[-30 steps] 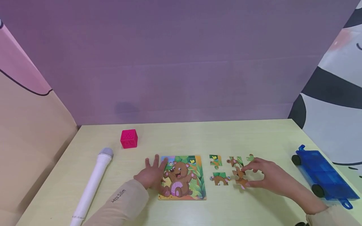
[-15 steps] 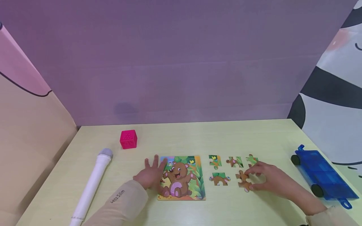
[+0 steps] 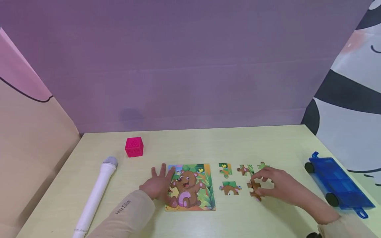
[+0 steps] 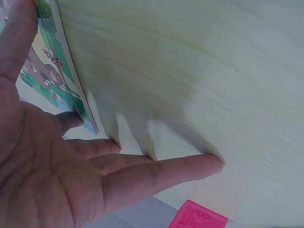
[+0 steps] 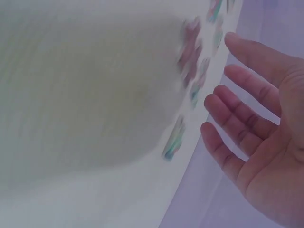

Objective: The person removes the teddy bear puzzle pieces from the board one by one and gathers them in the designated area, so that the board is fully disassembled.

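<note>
My left hand (image 3: pixel 156 186) lies over the left edge of a flat bear puzzle (image 3: pixel 190 188), fingers straight and spread. In the left wrist view, a fingertip touches the puzzle's edge, and the other fingers reach over the table. My right hand (image 3: pixel 284 185) is at a loose brown puzzle piece (image 3: pixel 255 190), thumb and forefinger at its right side and top. The right wrist view shows that hand (image 5: pixel 275 128) with relaxed fingers and nothing between them. Near it lie other loose pieces: a bird piece (image 3: pixel 225 169), a brown-and-green piece (image 3: pixel 230 188), another (image 3: pixel 244 170) and a partly hidden green one (image 3: pixel 262 164).
A pink cube (image 3: pixel 134 147) stands at the back left. Along the left side lies a white stick with a grey tip (image 3: pixel 96 195). A blue toy trailer (image 3: pixel 339 181) with black wheels stands at the right. A purple panel (image 3: pixel 190 72) borders the table's (image 3: pixel 184 145) far edge.
The brown piece has turned and shifted slightly on the table under my right fingers, first rightward, then a little back. My left hand has stayed on the puzzle's edge.
</note>
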The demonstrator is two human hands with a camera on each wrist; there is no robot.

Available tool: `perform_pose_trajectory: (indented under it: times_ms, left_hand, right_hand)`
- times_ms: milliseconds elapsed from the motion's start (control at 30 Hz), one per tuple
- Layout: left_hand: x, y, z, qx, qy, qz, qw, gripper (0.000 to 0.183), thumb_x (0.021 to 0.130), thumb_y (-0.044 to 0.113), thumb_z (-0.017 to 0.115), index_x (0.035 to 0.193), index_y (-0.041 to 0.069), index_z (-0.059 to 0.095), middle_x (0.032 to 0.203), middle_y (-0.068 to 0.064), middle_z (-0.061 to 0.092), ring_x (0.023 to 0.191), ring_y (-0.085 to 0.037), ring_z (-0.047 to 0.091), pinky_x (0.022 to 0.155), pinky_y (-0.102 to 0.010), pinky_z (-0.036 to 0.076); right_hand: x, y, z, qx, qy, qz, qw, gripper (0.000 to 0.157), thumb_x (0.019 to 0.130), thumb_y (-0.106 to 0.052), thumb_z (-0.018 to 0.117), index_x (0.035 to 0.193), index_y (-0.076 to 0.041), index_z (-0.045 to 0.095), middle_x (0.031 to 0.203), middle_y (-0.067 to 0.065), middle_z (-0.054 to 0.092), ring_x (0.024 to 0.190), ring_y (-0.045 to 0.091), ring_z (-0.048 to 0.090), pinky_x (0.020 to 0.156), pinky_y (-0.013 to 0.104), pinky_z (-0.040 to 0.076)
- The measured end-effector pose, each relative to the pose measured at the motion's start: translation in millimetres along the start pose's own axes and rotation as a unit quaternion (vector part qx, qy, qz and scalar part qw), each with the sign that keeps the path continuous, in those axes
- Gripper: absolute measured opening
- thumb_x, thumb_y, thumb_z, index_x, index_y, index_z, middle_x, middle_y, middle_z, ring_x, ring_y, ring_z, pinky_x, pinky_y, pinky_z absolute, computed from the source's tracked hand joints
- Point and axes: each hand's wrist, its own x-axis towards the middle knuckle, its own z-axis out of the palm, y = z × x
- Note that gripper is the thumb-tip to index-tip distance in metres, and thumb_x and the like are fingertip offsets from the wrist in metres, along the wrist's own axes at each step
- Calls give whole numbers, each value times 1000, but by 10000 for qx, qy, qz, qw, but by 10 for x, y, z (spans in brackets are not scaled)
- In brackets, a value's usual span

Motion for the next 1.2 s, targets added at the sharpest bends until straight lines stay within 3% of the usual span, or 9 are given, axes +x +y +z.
perform_pose_trajectory:
  times_ms: [233,533,733,933,1200]
  left_hand:
    - [-10,-5,-16,19,19,18,10000,112,72,32,93,161,15,27,168,-20,10,151,-52,7,89,-86,34]
    - [-1,-1,-10,-38,-14,22,10000,113,72,32,94,162,16,27,169,-19,9,152,-50,5,90,-85,34]
    - [4,-13,1,-52,-11,6,10000,113,72,33,94,162,17,27,169,-18,10,152,-49,6,91,-86,33]
    - [3,-12,2,-94,41,-9,9999,114,71,32,94,162,17,27,169,-18,11,152,-49,6,91,-85,33]
    - [-2,-17,6,-92,103,18,9999,113,71,32,95,161,17,29,168,-18,13,152,-50,8,90,-85,35]
  right_hand:
    - [160,-316,48,543,376,-687,9955,31,89,-26,81,113,-10,72,103,-3,66,87,13,64,70,31,56]
    - [388,-739,217,1115,405,-765,9900,31,89,-32,80,112,-12,73,104,-3,68,91,16,65,76,34,55]
    - [530,-983,377,1714,152,-709,9825,33,88,-32,81,111,-11,73,105,2,68,89,18,65,71,27,56]
    - [657,-1181,536,1474,65,-871,9852,27,87,-29,82,108,-13,75,98,-4,65,85,14,60,67,26,48]
    - [747,-1380,713,987,-81,-685,9927,22,84,-30,85,101,-21,77,99,-9,65,83,11,57,68,27,49]
